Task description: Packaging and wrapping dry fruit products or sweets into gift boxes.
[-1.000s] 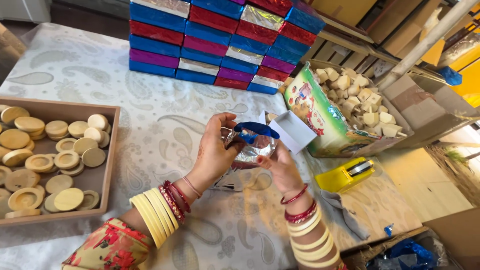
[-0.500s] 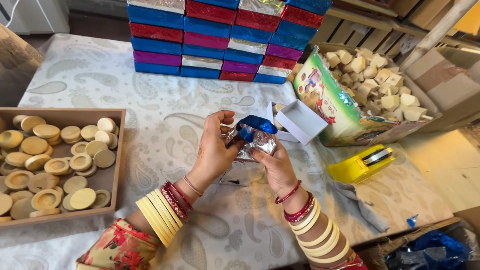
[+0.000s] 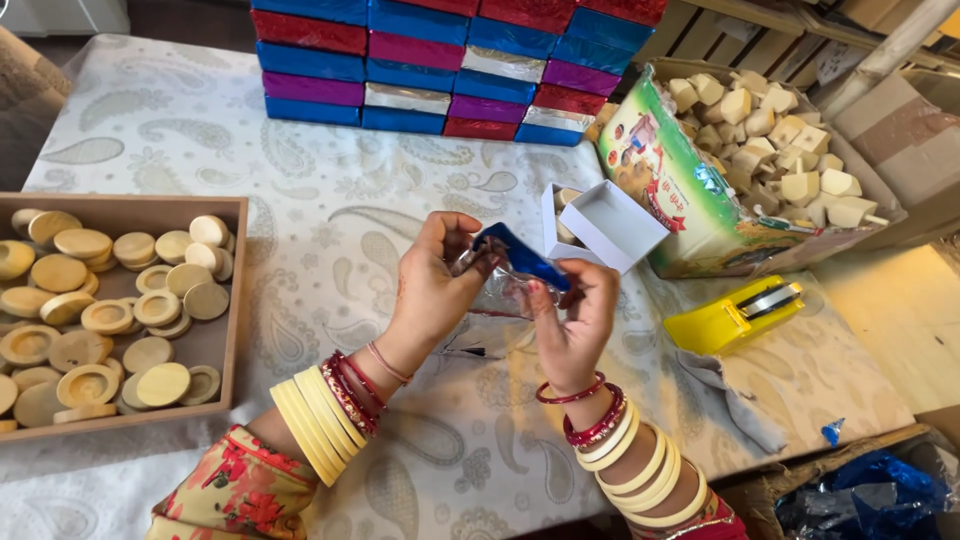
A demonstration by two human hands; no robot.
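Mid-frame, just above the table (image 3: 300,210): your left hand (image 3: 432,290) and right hand (image 3: 575,325) both pinch the crinkled blue-and-silver foil wrapper (image 3: 505,272), each grip closed on its own edge, the sheet stretched between them. Thin foil pulled from two sides looks likely to tear or crease unevenly; if one pinch slackens, whatever sits inside could drop out. The open white box (image 3: 605,225) stands close behind your right hand, upper right of centre, so a wide elbow swing could knock it over.
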